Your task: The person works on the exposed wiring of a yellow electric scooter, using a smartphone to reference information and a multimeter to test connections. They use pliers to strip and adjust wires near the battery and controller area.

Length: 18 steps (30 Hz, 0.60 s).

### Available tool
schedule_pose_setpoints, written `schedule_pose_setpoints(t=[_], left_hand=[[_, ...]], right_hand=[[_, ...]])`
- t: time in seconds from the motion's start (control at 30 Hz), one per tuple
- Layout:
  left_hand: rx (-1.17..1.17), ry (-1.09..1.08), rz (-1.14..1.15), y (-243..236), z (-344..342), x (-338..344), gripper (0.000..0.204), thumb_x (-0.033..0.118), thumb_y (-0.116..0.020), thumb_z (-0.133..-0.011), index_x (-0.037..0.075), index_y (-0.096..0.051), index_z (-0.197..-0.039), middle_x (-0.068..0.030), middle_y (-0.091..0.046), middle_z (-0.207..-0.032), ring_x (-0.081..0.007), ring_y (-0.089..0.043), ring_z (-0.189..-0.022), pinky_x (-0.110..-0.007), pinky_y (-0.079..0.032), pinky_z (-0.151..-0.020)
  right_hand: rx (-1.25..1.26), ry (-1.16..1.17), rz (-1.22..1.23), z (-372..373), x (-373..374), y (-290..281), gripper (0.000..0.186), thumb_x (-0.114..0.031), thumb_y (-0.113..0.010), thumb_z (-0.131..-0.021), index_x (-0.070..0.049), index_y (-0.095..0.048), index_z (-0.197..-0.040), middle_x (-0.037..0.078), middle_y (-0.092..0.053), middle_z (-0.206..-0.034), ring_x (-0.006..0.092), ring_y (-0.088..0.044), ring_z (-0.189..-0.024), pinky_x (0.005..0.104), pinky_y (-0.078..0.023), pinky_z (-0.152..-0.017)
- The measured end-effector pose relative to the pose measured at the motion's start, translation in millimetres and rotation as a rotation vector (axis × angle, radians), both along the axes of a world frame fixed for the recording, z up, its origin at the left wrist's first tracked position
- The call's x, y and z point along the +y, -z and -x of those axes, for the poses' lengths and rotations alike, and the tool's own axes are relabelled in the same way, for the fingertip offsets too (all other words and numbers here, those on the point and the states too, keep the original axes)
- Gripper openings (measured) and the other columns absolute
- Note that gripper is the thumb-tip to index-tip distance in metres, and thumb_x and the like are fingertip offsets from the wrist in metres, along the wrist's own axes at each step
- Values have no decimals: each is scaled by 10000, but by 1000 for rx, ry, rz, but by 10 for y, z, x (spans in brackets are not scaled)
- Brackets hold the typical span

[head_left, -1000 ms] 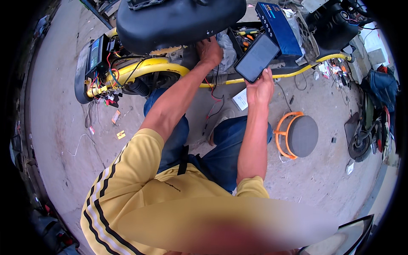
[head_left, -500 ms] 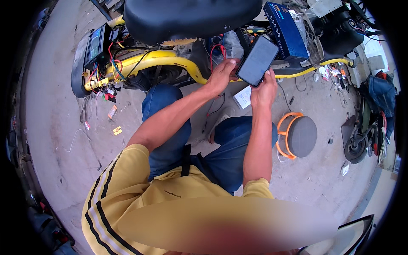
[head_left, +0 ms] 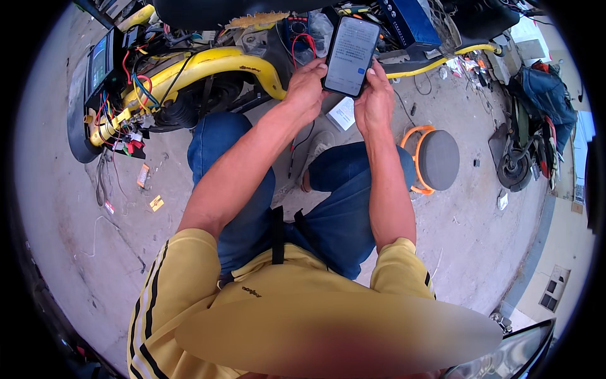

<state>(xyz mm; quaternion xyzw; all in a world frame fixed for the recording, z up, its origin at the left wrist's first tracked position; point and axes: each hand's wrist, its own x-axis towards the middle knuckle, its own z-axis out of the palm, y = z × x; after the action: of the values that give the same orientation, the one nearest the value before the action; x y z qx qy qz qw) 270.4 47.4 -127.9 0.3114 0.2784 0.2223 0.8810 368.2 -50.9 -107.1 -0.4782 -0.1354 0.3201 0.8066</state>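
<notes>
A black smartphone (head_left: 351, 55) with a lit screen of text is held upright between my two hands. My left hand (head_left: 307, 88) grips its lower left edge, while my right hand (head_left: 375, 101) is closed round the lower right corner with the thumb at the screen's side. Just behind the phone lie a blue multimeter (head_left: 297, 25) with a red test lead (head_left: 304, 42) and a clear plastic bag (head_left: 320, 31). A white box (head_left: 341, 114) sits on the floor below my hands.
A yellow scooter frame (head_left: 214, 58) with exposed coloured wires spans the far side. On its left end is a device with a screen (head_left: 100, 63); a dark blue box (head_left: 410, 24) rests at right. A grey-topped orange stool (head_left: 439, 160) stands by my right knee.
The phone's dark screen has lit up with text. Both hands have brought the phone left and more upright in view, and the left hand now holds its edge. The whole view has shifted.
</notes>
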Motion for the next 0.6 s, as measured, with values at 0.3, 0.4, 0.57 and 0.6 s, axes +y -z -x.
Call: schedule_pose_setpoints(t=[0.3,0.4,0.57,0.6], left_hand=[[18,-78,-73,170,158,104,310,88,-382,-1105,8,-542,-1358,-109,-664,-1221,-207,-656,-1106,-387,-556,-944],[56,-69,-105,95,250,118,307,87,-394,-1105,2,-529,-1367,-107,-658,-1210,-204,-653,-1091,-389,-555,-934],[70,-64,-104,51,378,130,328,93,-405,-1104,0,-494,-1407,-103,-648,-1210,-196,-646,-1073,-380,-549,-917],[70,-69,-89,28,400,124,334,95,-407,-1104,3,-490,-1414,-102,-648,-1211,-196,-645,-1073,-377,-546,-916]], right_hand=[[71,-209,75,139,2,25,508,-217,-388,-1063,-77,-371,-1550,135,-568,-1422,313,-588,-1295,605,-490,-1035],[58,-212,85,180,11,48,559,-188,-410,-1045,-60,-326,-1582,139,-551,-1427,288,-550,-1309,585,-506,-1005],[53,-219,88,272,86,100,492,-166,-426,-1029,-46,-415,-1507,144,-601,-1350,274,-612,-1222,541,-537,-977],[59,-220,89,274,90,106,469,-159,-427,-1024,-42,-440,-1479,143,-611,-1333,269,-621,-1207,530,-543,-970]])
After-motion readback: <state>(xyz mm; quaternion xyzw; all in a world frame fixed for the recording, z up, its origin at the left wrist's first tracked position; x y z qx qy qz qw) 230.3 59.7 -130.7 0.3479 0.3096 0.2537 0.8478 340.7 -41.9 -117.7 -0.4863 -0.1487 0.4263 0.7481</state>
